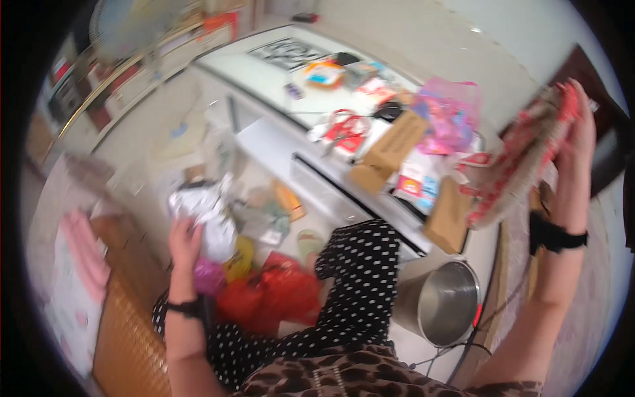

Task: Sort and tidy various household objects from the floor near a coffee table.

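Note:
At the right, my right hand is raised and grips a beige cloth with red patches, which hangs down to the left over the table's end. My left hand is low at the left, its fingers against or just above a shiny silver-white plastic bag; blur hides whether it grips the bag. Below that hand lie a purple bag, a yellow bag and red plastic bags, close to my legs in dotted black trousers.
A glass-topped table bears a pink bag, an open cardboard box, packets and a red-handled item. A metal bucket stands by my right leg. A woven mat lies at the lower left, and shelving stands beyond.

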